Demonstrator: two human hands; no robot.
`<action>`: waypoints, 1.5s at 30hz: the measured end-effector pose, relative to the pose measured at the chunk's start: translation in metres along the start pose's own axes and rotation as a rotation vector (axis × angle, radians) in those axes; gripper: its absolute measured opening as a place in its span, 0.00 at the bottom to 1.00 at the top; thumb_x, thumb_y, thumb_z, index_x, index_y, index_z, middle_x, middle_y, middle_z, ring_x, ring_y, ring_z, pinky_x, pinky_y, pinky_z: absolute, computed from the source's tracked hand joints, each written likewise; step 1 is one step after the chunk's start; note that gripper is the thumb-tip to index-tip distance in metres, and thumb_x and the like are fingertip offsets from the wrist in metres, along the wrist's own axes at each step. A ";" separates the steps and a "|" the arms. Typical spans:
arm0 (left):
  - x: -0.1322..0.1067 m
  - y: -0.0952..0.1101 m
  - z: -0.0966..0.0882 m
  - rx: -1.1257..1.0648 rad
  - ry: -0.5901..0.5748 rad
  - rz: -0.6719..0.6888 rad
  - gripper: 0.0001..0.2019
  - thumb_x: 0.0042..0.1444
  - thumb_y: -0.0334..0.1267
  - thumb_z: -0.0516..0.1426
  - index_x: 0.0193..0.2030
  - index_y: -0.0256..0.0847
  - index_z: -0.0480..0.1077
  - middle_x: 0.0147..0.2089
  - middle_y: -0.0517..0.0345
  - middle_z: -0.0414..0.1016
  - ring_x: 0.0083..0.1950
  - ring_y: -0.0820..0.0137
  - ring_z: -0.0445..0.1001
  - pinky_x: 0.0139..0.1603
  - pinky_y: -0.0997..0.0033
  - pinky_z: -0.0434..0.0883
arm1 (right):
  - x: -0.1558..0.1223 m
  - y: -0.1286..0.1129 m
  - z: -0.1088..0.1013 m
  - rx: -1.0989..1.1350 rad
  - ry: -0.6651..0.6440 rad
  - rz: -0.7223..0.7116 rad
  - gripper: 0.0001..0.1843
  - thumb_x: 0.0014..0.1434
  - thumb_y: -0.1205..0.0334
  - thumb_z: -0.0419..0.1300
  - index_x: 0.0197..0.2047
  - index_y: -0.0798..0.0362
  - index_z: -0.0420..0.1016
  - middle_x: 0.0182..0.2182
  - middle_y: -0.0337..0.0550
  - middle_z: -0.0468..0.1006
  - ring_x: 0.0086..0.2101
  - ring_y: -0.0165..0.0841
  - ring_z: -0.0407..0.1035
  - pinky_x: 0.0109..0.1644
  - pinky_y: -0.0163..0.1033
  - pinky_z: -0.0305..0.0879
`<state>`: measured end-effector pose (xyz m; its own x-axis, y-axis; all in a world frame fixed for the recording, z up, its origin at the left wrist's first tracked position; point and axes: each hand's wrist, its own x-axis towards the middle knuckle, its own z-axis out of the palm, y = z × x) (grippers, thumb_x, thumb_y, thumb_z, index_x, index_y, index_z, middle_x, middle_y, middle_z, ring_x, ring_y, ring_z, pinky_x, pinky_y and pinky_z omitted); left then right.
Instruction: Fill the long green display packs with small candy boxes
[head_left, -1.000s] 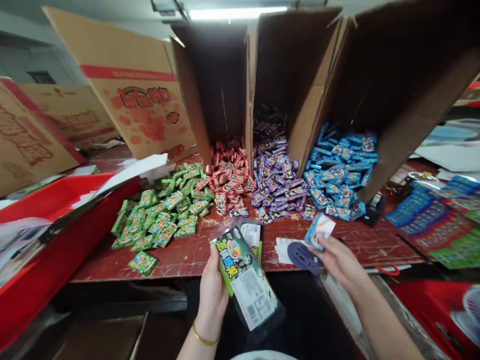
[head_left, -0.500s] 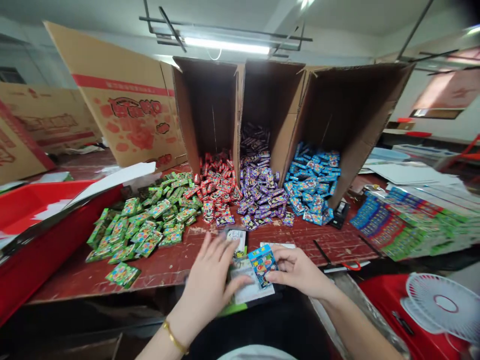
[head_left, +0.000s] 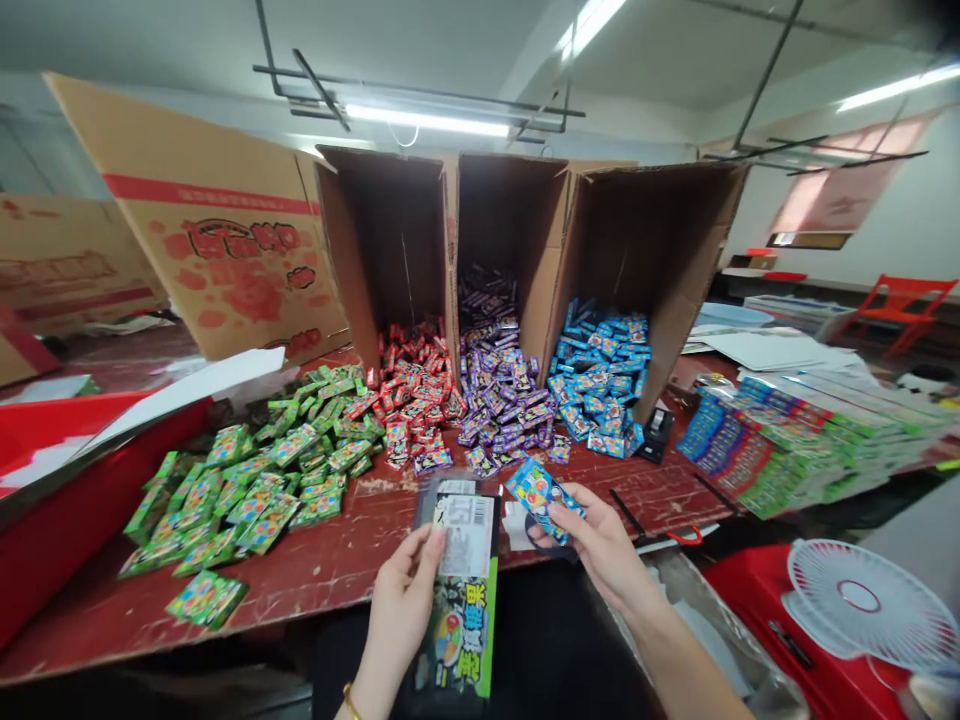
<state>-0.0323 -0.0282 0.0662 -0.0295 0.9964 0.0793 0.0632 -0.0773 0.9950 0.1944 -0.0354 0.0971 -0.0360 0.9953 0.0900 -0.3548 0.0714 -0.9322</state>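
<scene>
My left hand (head_left: 403, 592) pinches the left edge of a printed plastic bag (head_left: 472, 590), which hangs upright over the table's front edge. The bag has a clear window, a white panel and a green strip with yellow lettering. To its right, my right hand (head_left: 616, 558) grips a blue candy packet (head_left: 537, 488) between thumb and fingers, apart from the bag. Something dark and curved shows beneath the packet; I cannot make it out. Behind my hands lie heaps of red packets (head_left: 416, 385), purple packets (head_left: 506, 400) and blue packets (head_left: 604, 375). Green packets (head_left: 262, 470) spread to the left.
Three cardboard boxes (head_left: 450, 260) on their sides open towards me around the heaps. A red bin (head_left: 90, 520) stands at left. Rows of packed multicoloured packets (head_left: 810, 430) lie at right, above a white fan (head_left: 862, 600) on a red surface.
The bag has come up from lying low to upright in my left hand, which was over it with fingers spread. My right hand has moved the blue packet away from it, rightwards.
</scene>
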 end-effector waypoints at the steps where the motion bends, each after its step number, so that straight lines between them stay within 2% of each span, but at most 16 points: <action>1: -0.003 -0.003 0.000 -0.029 0.006 -0.024 0.21 0.53 0.51 0.55 0.46 0.37 0.72 0.40 0.53 0.78 0.43 0.61 0.74 0.44 0.69 0.70 | -0.002 0.004 -0.002 0.000 0.002 0.028 0.15 0.50 0.55 0.66 0.37 0.53 0.69 0.28 0.41 0.77 0.27 0.32 0.72 0.31 0.36 0.68; 3: -0.009 -0.007 0.001 -0.074 0.007 -0.067 0.21 0.53 0.51 0.56 0.45 0.38 0.73 0.38 0.54 0.79 0.41 0.62 0.75 0.43 0.70 0.71 | -0.003 0.010 -0.007 -0.018 0.015 0.047 0.16 0.49 0.55 0.66 0.37 0.53 0.67 0.24 0.39 0.75 0.25 0.32 0.70 0.26 0.34 0.67; 6: -0.020 -0.009 0.004 -0.087 -0.009 -0.105 0.20 0.52 0.51 0.57 0.44 0.38 0.74 0.36 0.55 0.79 0.39 0.62 0.76 0.40 0.71 0.72 | 0.003 0.009 -0.009 -0.078 0.078 -0.058 0.18 0.48 0.57 0.67 0.39 0.53 0.67 0.24 0.37 0.74 0.22 0.28 0.67 0.20 0.29 0.62; 8: -0.026 -0.008 0.008 -0.064 -0.019 -0.096 0.19 0.51 0.49 0.58 0.43 0.38 0.75 0.36 0.54 0.80 0.40 0.61 0.75 0.40 0.71 0.71 | 0.012 0.000 -0.005 -0.117 0.104 -0.182 0.22 0.48 0.58 0.67 0.44 0.50 0.65 0.31 0.40 0.75 0.25 0.29 0.68 0.22 0.30 0.64; 10: -0.032 -0.005 0.012 -0.040 -0.021 -0.086 0.18 0.51 0.49 0.59 0.43 0.38 0.75 0.36 0.53 0.80 0.40 0.60 0.75 0.39 0.70 0.71 | 0.021 -0.015 0.002 -0.209 0.071 -0.333 0.23 0.49 0.60 0.67 0.47 0.48 0.64 0.36 0.41 0.76 0.31 0.32 0.71 0.30 0.33 0.68; 12: -0.037 0.000 0.014 -0.025 -0.020 -0.084 0.19 0.50 0.49 0.59 0.43 0.37 0.76 0.34 0.53 0.80 0.38 0.60 0.75 0.38 0.70 0.72 | 0.029 -0.031 0.010 -0.401 -0.048 -0.462 0.16 0.53 0.61 0.64 0.45 0.48 0.69 0.38 0.43 0.76 0.38 0.34 0.71 0.41 0.39 0.68; 14: -0.042 0.003 0.015 -0.014 -0.032 -0.081 0.19 0.50 0.50 0.59 0.43 0.37 0.76 0.33 0.53 0.80 0.36 0.60 0.75 0.36 0.71 0.72 | 0.037 -0.045 0.016 -0.612 -0.205 -0.536 0.10 0.56 0.61 0.61 0.43 0.49 0.73 0.39 0.44 0.77 0.41 0.36 0.70 0.47 0.41 0.66; 17: -0.046 0.005 0.013 -0.012 -0.038 -0.078 0.18 0.50 0.50 0.59 0.41 0.38 0.77 0.33 0.55 0.80 0.35 0.62 0.75 0.35 0.74 0.71 | 0.045 -0.058 0.018 -0.816 -0.455 -0.538 0.09 0.59 0.61 0.57 0.42 0.50 0.76 0.36 0.44 0.77 0.39 0.36 0.70 0.45 0.42 0.66; 19: -0.046 0.004 0.012 -0.026 -0.040 -0.095 0.18 0.51 0.50 0.58 0.42 0.39 0.76 0.33 0.56 0.80 0.36 0.64 0.74 0.36 0.75 0.70 | 0.049 -0.059 0.018 -0.827 -0.526 -0.481 0.08 0.59 0.61 0.57 0.41 0.50 0.76 0.35 0.43 0.77 0.37 0.35 0.71 0.42 0.40 0.66; 23: -0.044 0.002 0.011 -0.042 -0.066 -0.125 0.19 0.51 0.51 0.58 0.43 0.40 0.76 0.34 0.57 0.80 0.36 0.64 0.74 0.36 0.76 0.70 | 0.052 -0.048 0.022 -0.568 -0.298 -0.401 0.10 0.56 0.60 0.60 0.42 0.50 0.72 0.35 0.41 0.75 0.33 0.32 0.71 0.34 0.35 0.67; 24: -0.044 0.001 0.012 -0.044 -0.068 -0.127 0.19 0.51 0.51 0.58 0.43 0.40 0.76 0.34 0.57 0.80 0.36 0.64 0.74 0.36 0.76 0.70 | 0.051 -0.046 0.024 -0.547 -0.276 -0.404 0.09 0.55 0.59 0.61 0.41 0.50 0.72 0.35 0.41 0.75 0.33 0.32 0.71 0.34 0.35 0.67; 28: -0.045 0.002 0.011 -0.077 -0.061 -0.133 0.20 0.50 0.51 0.59 0.43 0.39 0.76 0.34 0.56 0.80 0.38 0.62 0.75 0.37 0.74 0.70 | 0.050 -0.043 0.027 -0.656 -0.386 -0.388 0.07 0.57 0.58 0.59 0.35 0.53 0.73 0.32 0.42 0.75 0.34 0.33 0.70 0.39 0.37 0.66; 31: -0.044 0.004 0.010 -0.100 -0.051 -0.152 0.21 0.49 0.52 0.59 0.43 0.39 0.76 0.35 0.55 0.80 0.39 0.61 0.75 0.38 0.72 0.71 | 0.052 -0.044 0.026 -0.643 -0.400 -0.324 0.08 0.57 0.57 0.58 0.36 0.53 0.72 0.31 0.41 0.75 0.32 0.33 0.70 0.35 0.36 0.66; 35: -0.043 0.007 0.009 -0.116 -0.017 -0.164 0.19 0.46 0.52 0.61 0.40 0.40 0.78 0.35 0.55 0.80 0.39 0.61 0.75 0.40 0.72 0.71 | 0.056 -0.038 0.027 -0.644 -0.333 -0.347 0.08 0.56 0.58 0.59 0.38 0.52 0.72 0.33 0.41 0.75 0.33 0.33 0.70 0.35 0.36 0.66; 39: -0.044 0.006 0.011 -0.148 -0.039 -0.146 0.18 0.46 0.52 0.61 0.35 0.40 0.78 0.29 0.57 0.78 0.33 0.63 0.75 0.34 0.74 0.71 | 0.053 -0.025 0.033 -0.550 -0.208 -0.368 0.12 0.55 0.56 0.60 0.42 0.50 0.71 0.31 0.40 0.75 0.30 0.32 0.69 0.32 0.35 0.66; 45: -0.045 0.001 0.009 -0.156 -0.054 -0.127 0.15 0.51 0.50 0.58 0.37 0.40 0.77 0.30 0.56 0.77 0.33 0.65 0.73 0.34 0.75 0.70 | 0.047 -0.003 0.034 -0.577 -0.151 -0.467 0.11 0.56 0.59 0.60 0.44 0.49 0.73 0.40 0.45 0.75 0.42 0.37 0.69 0.46 0.41 0.66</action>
<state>-0.0218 -0.0729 0.0631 0.0260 0.9986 -0.0467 -0.0931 0.0489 0.9945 0.1617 0.0091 0.1160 -0.1439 0.8363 0.5291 0.1796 0.5478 -0.8171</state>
